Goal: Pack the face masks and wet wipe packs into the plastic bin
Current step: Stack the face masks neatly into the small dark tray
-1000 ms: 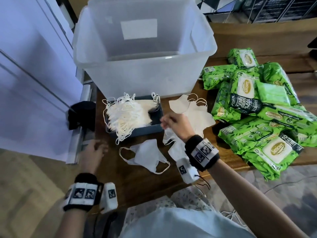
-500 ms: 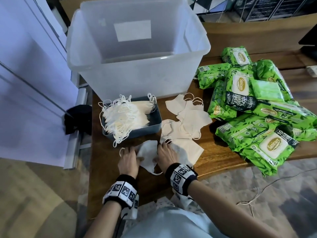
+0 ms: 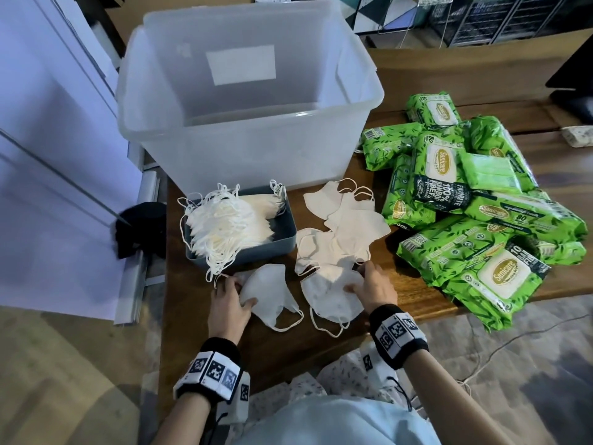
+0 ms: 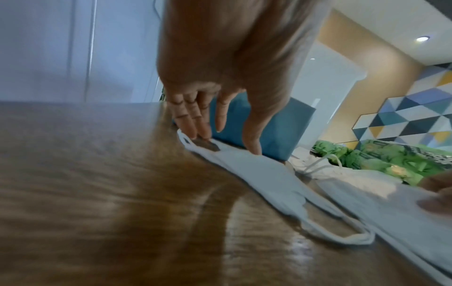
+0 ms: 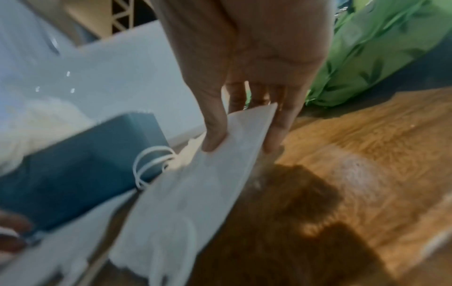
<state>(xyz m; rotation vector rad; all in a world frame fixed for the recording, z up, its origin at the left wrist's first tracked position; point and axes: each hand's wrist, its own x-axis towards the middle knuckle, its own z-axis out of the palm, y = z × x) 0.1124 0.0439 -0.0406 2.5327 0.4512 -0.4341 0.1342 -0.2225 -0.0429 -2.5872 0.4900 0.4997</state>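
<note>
The clear plastic bin [image 3: 250, 146] stands at the back of the wooden table [image 3: 288, 348] with nothing visible inside. In front of it a grey-blue tray [image 3: 282, 239] holds a stack of white face masks [image 3: 224, 226]. More loose masks [image 3: 346, 229] lie beside the tray. Green wet wipe packs [image 3: 475, 213] are piled on the right. My left hand [image 3: 232, 293] rests with straight fingers [image 4: 195, 125] on one mask [image 3: 269, 293] near the front edge. My right hand [image 3: 365, 281] pinches the edge of a second mask [image 5: 195, 193] between thumb [image 5: 215, 139] and fingers.
A white cabinet front [image 3: 48, 155] runs along the left, with a black object [image 3: 138, 229] at its foot beside the table. A thin cable [image 3: 500, 342] lies on the floor to the right. The table's front edge is just below both hands.
My left hand came in from off the table's left side onto the front mask. My right hand left that mask and took hold of another one just to its right.
</note>
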